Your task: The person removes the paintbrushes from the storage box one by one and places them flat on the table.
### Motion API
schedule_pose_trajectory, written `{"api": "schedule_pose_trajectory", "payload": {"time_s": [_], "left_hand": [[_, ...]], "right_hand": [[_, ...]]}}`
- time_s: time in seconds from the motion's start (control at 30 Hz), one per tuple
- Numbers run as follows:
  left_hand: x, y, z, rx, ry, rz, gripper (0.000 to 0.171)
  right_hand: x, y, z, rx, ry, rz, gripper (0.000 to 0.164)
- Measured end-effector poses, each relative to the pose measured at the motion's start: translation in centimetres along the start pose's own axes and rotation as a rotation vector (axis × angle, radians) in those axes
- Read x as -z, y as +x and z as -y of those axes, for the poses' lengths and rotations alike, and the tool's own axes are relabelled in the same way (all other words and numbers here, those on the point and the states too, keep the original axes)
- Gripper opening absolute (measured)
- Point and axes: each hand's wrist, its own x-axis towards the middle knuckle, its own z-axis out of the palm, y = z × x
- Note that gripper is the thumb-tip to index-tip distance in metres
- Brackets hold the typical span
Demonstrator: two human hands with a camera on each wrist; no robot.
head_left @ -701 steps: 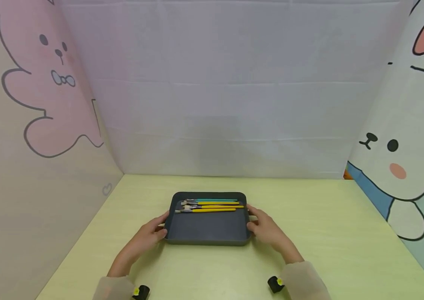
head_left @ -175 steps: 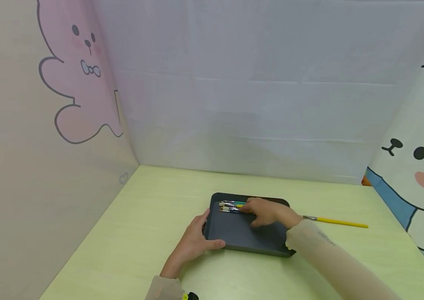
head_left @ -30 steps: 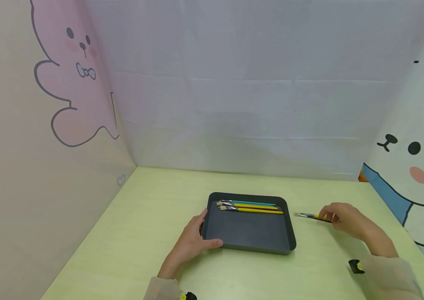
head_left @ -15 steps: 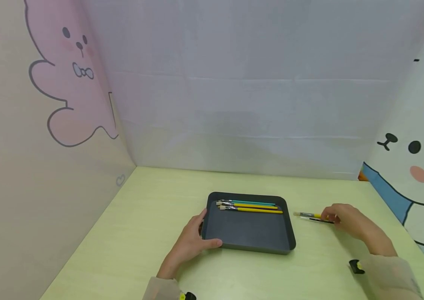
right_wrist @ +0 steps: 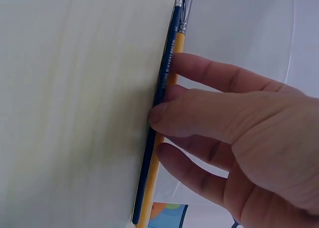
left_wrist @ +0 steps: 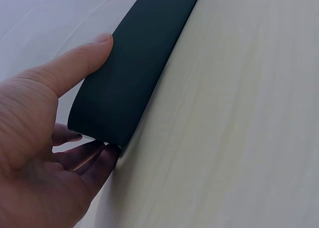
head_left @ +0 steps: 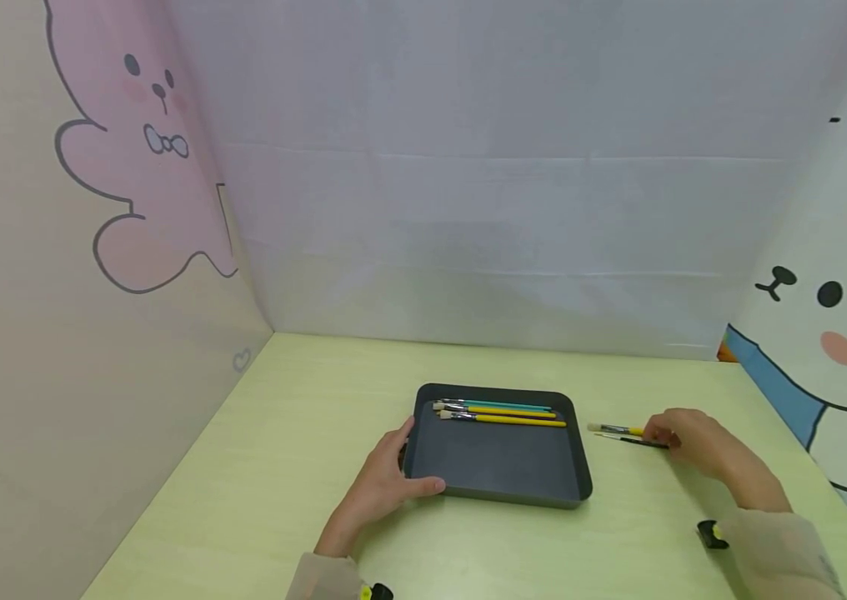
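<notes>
A dark grey tray (head_left: 509, 500) sits on the table, and my left hand (head_left: 377, 485) holds its near left corner. In the left wrist view the thumb lies against the tray's wall (left_wrist: 132, 63), with fingers curled at its underside. Right of the tray, my right hand (head_left: 712, 454) pinches a thin dark blue paintbrush (right_wrist: 162, 86) low over the table. A yellow-handled paintbrush (right_wrist: 180, 41) lies directly alongside it, its far end partly hidden by the hand. Both brushes point their bristles toward the tray.
Inside the tray, along its far side, lie a turquoise paintbrush (head_left: 506, 406) and yellow paintbrushes (head_left: 524, 422). A pale cloth wall (head_left: 498, 250) stands behind the table (head_left: 348, 375), with printed walls at both sides.
Since the first frame, a yellow and a dark blue brush have left the tray for the table at right. Over the last second, the dark brush has come slightly apart from the yellow one.
</notes>
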Motion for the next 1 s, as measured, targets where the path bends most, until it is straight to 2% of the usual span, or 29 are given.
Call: {"api": "schedule_pose_trajectory", "payload": {"time_s": [0.4, 0.8, 1.0], "left_hand": [[0.0, -0.1, 0.0, 0.003, -0.006, 0.0, 0.119], [-0.1, 0.0, 0.0, -0.01, 0.005, 0.005, 0.118], [-0.2, -0.2, 0.0, -0.001, 0.008, -0.003, 0.119]], "right_hand": [[0.7, -0.1, 0.4, 0.028, -0.028, -0.081, 0.038], [1.5, 1.0, 3.8, 0.051, 0.026, -0.11, 0.042], [2.2, 2.9, 6.4, 0.131, 0.069, -0.106, 0.046]]}}
